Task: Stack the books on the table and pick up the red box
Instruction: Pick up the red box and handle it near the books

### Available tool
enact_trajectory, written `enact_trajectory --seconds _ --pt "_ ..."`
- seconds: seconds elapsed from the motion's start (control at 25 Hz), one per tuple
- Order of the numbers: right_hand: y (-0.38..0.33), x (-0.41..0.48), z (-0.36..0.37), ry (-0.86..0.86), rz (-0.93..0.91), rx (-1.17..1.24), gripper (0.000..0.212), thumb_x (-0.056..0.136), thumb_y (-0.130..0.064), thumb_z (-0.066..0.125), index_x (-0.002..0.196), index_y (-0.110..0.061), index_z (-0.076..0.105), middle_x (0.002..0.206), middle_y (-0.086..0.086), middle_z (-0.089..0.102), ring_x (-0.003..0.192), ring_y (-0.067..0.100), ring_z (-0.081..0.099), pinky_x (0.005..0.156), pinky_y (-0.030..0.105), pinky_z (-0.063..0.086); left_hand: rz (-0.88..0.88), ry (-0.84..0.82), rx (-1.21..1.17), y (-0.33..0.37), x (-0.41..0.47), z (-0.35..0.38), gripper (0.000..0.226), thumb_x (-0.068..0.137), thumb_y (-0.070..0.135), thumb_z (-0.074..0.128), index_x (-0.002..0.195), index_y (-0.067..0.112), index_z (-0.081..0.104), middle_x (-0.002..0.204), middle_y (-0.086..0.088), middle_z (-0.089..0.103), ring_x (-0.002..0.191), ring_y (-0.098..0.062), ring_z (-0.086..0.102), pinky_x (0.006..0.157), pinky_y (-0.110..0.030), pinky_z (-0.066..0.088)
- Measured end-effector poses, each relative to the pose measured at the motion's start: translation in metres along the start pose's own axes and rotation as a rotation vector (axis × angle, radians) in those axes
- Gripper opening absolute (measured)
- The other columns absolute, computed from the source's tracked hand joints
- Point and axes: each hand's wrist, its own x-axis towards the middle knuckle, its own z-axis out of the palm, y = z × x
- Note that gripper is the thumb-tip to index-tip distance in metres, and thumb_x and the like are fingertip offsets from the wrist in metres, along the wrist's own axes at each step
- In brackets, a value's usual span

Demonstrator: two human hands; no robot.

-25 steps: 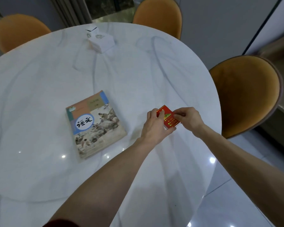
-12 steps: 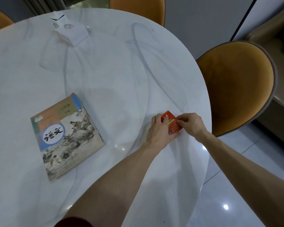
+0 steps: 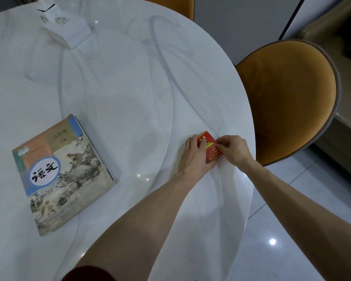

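A small red box (image 3: 210, 148) with gold print lies near the right edge of the round white marble table (image 3: 130, 88). My left hand (image 3: 195, 157) grips its left side, with fingers over the top. My right hand (image 3: 232, 150) pinches its right edge. Part of the box is hidden under the fingers. A stack of books (image 3: 63, 171) with a painted landscape cover lies flat on the left part of the table, well apart from both hands.
A white tissue box (image 3: 66, 30) stands at the far left of the table. An orange chair (image 3: 288, 98) sits close to the table's right edge; another orange chair (image 3: 170, 5) is at the back. Glossy tiled floor lies beyond the rim.
The view has shifted down and right, so the books and tissue box sit further left. Both hands stay on the red box at the table's right edge, barely moved.
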Motion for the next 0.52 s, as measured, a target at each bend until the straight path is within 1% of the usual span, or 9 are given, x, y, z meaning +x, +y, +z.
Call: enact_trajectory --seconds 0.28,0.52 --pt "-0.0021 -0.0001 -0.0016 -0.012 -0.009 -0.025 0.024 0.092 -0.012 0.056 0.112 -0.004 0.067 0.115 0.016 0.069 0.105 0.027 0.063 0.088 0.030 0.049 -0.016 -0.018 0.022 0.0017 -0.0001 -0.0007 0.080 0.079 0.049 0.065 0.140 0.006 0.037 0.145 -0.016 0.036 0.136 -0.030 0.031 0.112 -0.036 0.031" --pt "-0.0051 0.0023 -0.0026 -0.044 0.004 -0.044 0.024 0.093 -0.012 0.054 0.112 -0.005 0.067 0.115 0.015 0.068 0.104 0.027 0.063 0.088 0.029 0.049 -0.056 0.001 0.030 0.0052 -0.0008 0.0024 0.079 0.080 0.047 0.065 0.141 0.007 0.034 0.143 -0.014 0.037 0.133 -0.028 0.033 0.111 -0.034 0.032"
